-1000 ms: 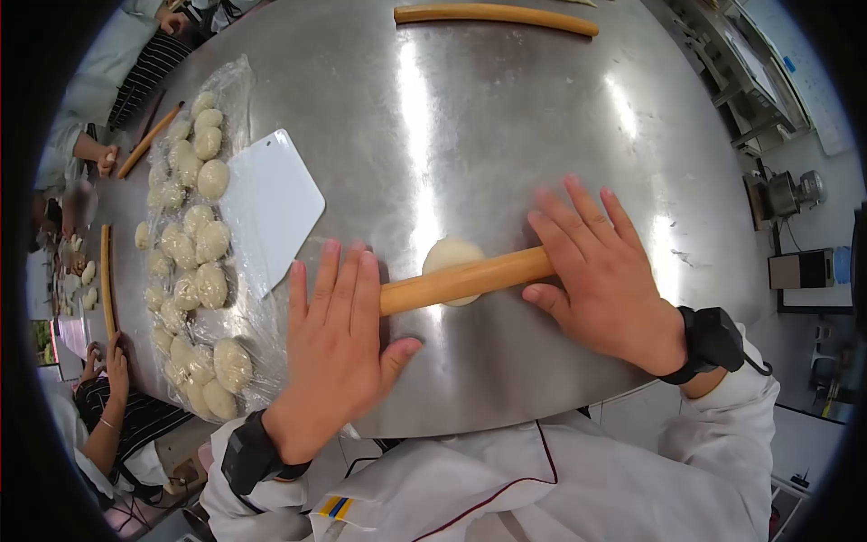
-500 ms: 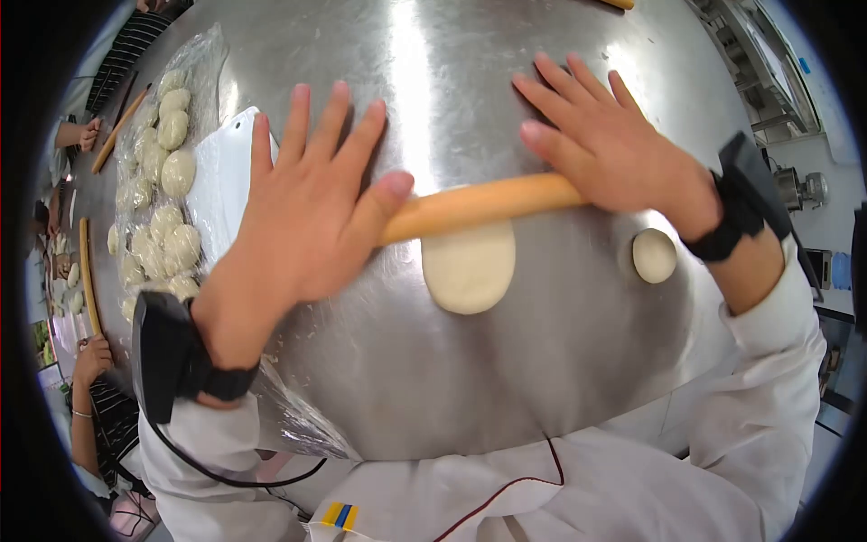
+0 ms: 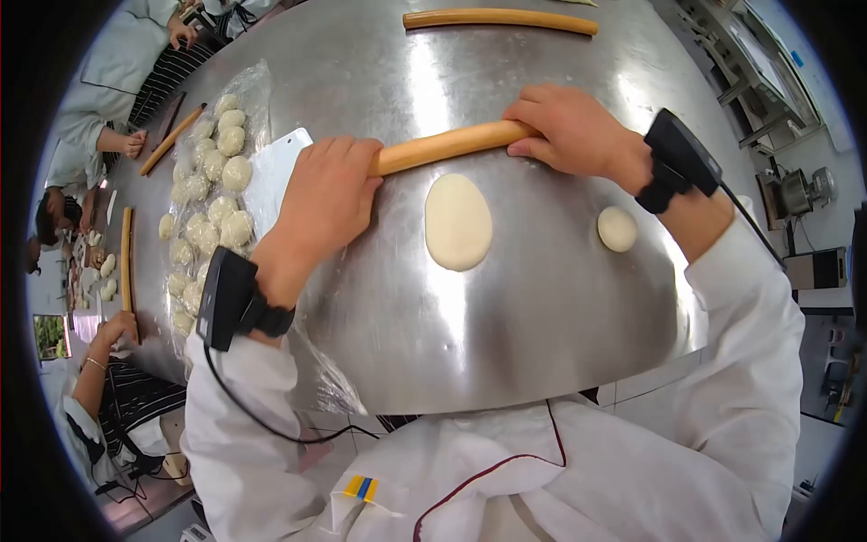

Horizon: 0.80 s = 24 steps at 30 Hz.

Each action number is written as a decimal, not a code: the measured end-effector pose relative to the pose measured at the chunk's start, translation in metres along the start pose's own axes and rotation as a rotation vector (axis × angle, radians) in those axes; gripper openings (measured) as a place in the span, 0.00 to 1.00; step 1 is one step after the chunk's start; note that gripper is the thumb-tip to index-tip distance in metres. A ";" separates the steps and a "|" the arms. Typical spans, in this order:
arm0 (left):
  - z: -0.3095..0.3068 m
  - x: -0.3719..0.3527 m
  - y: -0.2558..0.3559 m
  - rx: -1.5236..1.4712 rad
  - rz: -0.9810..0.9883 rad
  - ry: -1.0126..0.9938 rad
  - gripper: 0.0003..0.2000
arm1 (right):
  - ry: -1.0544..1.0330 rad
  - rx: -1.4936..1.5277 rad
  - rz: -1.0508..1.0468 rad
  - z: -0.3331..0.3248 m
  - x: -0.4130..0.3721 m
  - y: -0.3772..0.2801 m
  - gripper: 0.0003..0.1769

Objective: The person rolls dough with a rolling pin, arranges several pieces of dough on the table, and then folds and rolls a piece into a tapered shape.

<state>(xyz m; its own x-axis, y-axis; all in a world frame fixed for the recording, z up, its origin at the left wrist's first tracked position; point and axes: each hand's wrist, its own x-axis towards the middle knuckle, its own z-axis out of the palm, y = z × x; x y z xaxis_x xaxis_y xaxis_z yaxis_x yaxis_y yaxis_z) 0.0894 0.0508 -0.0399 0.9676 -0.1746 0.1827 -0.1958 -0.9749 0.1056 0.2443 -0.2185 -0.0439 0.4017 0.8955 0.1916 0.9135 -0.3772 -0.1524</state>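
A wooden rolling pin lies crosswise between my hands, just beyond a flattened oval of dough on the metal table. My left hand is closed round the pin's left end. Round the right end, the fingers of my right hand are wrapped too. The pin looks apart from the dough, with a strip of metal between them. To the right, below my right wrist, sits a small round dough ball. A white plastic scraper lies partly behind my left hand.
Several dough balls rest under clear plastic film on the left. Another rolling pin lies at the far side. Further pins lie by co-workers at the left edge, where a person's hand shows. Crumpled film hangs near the front edge.
My hands, flat and spread over the pin before, now grip its ends. The pin has moved away from me, off the dough, which now shows whole. The camera view has shifted.
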 end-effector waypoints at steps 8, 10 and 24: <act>-0.030 -0.061 0.042 -0.247 -0.096 0.014 0.15 | 0.084 -0.024 0.008 -0.028 -0.062 -0.067 0.13; -0.032 -0.069 0.048 -0.262 -0.127 -0.039 0.15 | 0.019 -0.009 0.020 -0.024 -0.070 -0.079 0.13; 0.000 -0.055 0.031 0.024 0.034 -0.040 0.33 | -0.135 -0.032 0.133 -0.004 -0.059 -0.075 0.35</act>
<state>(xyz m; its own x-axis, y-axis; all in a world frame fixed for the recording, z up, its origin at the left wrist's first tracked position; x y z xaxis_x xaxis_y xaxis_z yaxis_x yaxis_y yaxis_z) 0.0304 0.0305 -0.0463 0.9662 -0.2123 0.1461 -0.2250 -0.9713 0.0766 0.1526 -0.2437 -0.0400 0.5087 0.8600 0.0396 0.8554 -0.4997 -0.1366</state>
